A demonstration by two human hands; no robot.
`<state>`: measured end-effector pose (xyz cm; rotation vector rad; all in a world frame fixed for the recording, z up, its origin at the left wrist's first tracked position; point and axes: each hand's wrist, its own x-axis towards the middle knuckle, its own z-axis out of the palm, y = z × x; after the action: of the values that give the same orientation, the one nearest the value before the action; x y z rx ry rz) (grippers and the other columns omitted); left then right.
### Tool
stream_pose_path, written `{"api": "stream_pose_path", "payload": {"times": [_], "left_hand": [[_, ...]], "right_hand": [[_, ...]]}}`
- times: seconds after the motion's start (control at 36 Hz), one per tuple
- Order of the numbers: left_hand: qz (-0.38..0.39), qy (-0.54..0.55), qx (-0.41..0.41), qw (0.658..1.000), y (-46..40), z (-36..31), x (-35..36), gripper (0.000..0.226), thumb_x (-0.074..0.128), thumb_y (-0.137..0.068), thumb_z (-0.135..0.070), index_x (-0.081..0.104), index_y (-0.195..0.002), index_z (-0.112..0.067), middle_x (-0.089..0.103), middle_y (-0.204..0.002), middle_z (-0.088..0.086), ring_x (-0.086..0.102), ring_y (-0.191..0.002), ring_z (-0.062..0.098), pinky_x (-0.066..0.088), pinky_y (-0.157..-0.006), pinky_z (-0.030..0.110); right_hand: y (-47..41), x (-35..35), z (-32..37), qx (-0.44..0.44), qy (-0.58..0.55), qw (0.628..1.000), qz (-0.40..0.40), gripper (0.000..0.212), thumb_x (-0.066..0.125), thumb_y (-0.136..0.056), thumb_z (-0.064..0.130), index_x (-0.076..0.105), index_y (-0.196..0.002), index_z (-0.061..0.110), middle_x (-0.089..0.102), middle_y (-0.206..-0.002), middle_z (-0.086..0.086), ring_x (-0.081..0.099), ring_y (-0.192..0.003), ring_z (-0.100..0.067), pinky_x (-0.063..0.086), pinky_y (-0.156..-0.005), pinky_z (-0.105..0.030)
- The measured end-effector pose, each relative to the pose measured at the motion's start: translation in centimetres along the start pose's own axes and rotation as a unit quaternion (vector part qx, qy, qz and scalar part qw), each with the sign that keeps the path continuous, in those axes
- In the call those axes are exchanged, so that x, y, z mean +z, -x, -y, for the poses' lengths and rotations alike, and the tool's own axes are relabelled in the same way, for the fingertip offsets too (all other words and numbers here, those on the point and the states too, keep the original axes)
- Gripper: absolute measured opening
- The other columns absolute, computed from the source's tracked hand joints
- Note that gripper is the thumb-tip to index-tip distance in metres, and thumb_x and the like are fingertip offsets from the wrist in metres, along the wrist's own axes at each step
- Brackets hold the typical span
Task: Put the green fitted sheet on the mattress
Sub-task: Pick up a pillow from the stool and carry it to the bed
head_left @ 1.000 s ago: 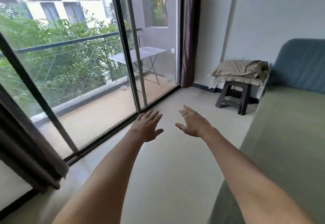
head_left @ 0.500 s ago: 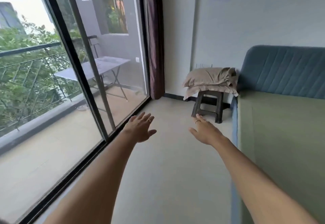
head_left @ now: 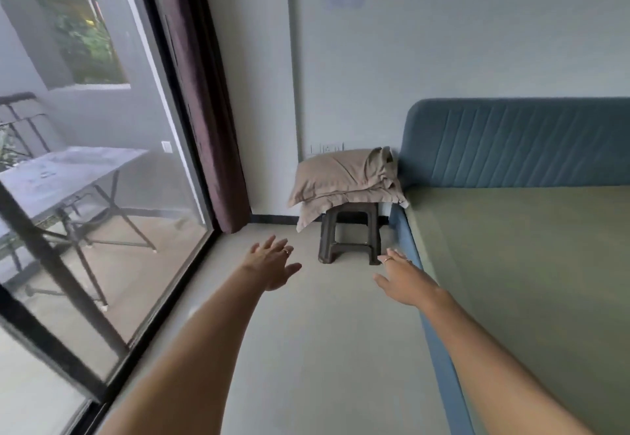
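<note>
Head view: my left hand (head_left: pixel 271 262) and right hand (head_left: pixel 404 279) both spread, empty, green fitted sheet (head_left: pixel 531 264) right of them looks on; next, probably check corners.

Both hands, left hand (head_left: pixel 269 264) & right hand (head_left: pixel 404 281), empty, outstretched beside green fitted sheet (head_left: pixel 528 264).

left hand (head_left: pixel 269 264) – ring | right hand (head_left: pixel 405 281) – ring | arms bare, sleeveless
</note>
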<state>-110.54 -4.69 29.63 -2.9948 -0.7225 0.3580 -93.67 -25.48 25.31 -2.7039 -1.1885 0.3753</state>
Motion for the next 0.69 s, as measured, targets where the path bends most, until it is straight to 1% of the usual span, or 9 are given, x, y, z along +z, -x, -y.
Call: {"api": "stream_pose_path", "payload": {"times": [0.08,0.14,0.28,0.36,0.47,0.53,0.58,0.64,0.69], "left_hand": [[0.003,0.019,0.029,0.999,-6.5,-0.2,-1.2,0.063,0.025,-0.1,-0.052,0.019,-0.151,-0.016,0.008,-0.16,0.0,0.002,-0.148,0.022,0.01,-0.118,0.043],[0.007,0.02,0.06,0.998,-10.8,-1.0,-1.6,0.064,0.026,-0.099,-0.053,0.018,-0.151,-0.016,0.008,-0.16,0.0,0.002,-0.148,0.023,0.011,-0.117,0.043],[0.011,0.025,0.109,0.994,-21.6,-3.3,-3.2,0.064,0.026,-0.1,-0.051,0.016,-0.152,-0.016,0.005,-0.161,-0.001,-0.002,-0.148,0.022,0.008,-0.118,0.044],[0.022,0.016,0.119,0.993,-28.2,-4.7,-4.0,0.065,0.026,-0.099,-0.052,0.015,-0.152,-0.016,0.004,-0.161,-0.002,-0.004,-0.147,0.022,0.009,-0.119,0.045],[0.023,0.022,0.115,0.993,-36.6,-5.8,-6.2,0.066,0.028,-0.099,-0.052,0.018,-0.152,-0.013,0.005,-0.16,-0.002,-0.002,-0.147,0.021,0.008,-0.117,0.044],[0.011,0.032,0.113,0.993,-40.6,-6.4,-7.9,0.065,0.027,-0.1,-0.051,0.017,-0.152,-0.014,0.006,-0.16,-0.002,-0.001,-0.147,0.021,0.008,-0.117,0.043],[0.002,0.05,0.113,0.992,-44.5,-6.7,-9.0,0.065,0.027,-0.1,-0.052,0.016,-0.152,-0.016,0.006,-0.16,-0.002,0.0,-0.148,0.021,0.008,-0.117,0.043],[0.008,0.054,0.117,0.992,-47.8,-6.9,-9.6,0.063,0.027,-0.099,-0.052,0.016,-0.152,-0.018,0.008,-0.16,-0.002,0.001,-0.148,0.021,0.009,-0.118,0.045],[0.002,0.041,0.114,0.993,-51.0,-6.8,-9.8,0.061,0.027,-0.1,-0.051,0.021,-0.151,-0.019,0.013,-0.159,-0.003,0.005,-0.147,0.019,0.008,-0.118,0.048]], "right_hand": [[-4.3,-1.0,-1.8,0.02,0.003,1.0,0.002,0.055,0.036,-0.102,0.034,0.028,-0.148,0.006,0.009,-0.16,-0.012,0.006,-0.148,-0.021,0.017,-0.117,-0.036],[-7.0,-1.5,-3.6,0.041,0.005,0.999,-0.001,0.053,0.038,-0.101,0.032,0.031,-0.146,0.005,0.015,-0.158,-0.013,0.011,-0.147,-0.021,0.019,-0.116,-0.034],[-14.8,-3.7,-8.9,0.085,0.015,0.996,-0.008,0.052,0.04,-0.1,0.034,0.035,-0.143,0.005,0.025,-0.154,-0.011,0.017,-0.145,-0.021,0.024,-0.113,-0.035],[-20.4,-5.4,-12.1,0.097,0.02,0.995,-0.008,0.053,0.04,-0.1,0.036,0.036,-0.142,0.005,0.028,-0.152,-0.012,0.021,-0.143,-0.023,0.028,-0.112,-0.038],[-28.5,-8.7,-15.5,0.096,0.023,0.995,0.001,0.055,0.04,-0.1,0.036,0.032,-0.144,0.004,0.023,-0.155,-0.014,0.021,-0.144,-0.025,0.024,-0.114,-0.038],[-32.4,-10.8,-17.0,0.094,0.022,0.995,-0.01,0.055,0.04,-0.1,0.036,0.032,-0.145,0.005,0.022,-0.155,-0.014,0.022,-0.144,-0.026,0.025,-0.114,-0.039],[-36.2,-12.3,-18.4,0.09,0.016,0.996,-0.023,0.054,0.04,-0.1,0.036,0.034,-0.144,0.007,0.024,-0.154,-0.012,0.023,-0.143,-0.026,0.028,-0.112,-0.039],[-39.5,-12.9,-19.4,0.081,0.012,0.996,-0.019,0.051,0.041,-0.099,0.036,0.038,-0.142,0.007,0.027,-0.152,-0.012,0.023,-0.143,-0.024,0.03,-0.111,-0.039],[-42.6,-13.1,-20.3,0.07,0.009,0.997,-0.008,0.053,0.043,-0.098,0.035,0.035,-0.143,0.008,0.029,-0.151,-0.013,0.024,-0.142,-0.026,0.031,-0.11,-0.04]]}}
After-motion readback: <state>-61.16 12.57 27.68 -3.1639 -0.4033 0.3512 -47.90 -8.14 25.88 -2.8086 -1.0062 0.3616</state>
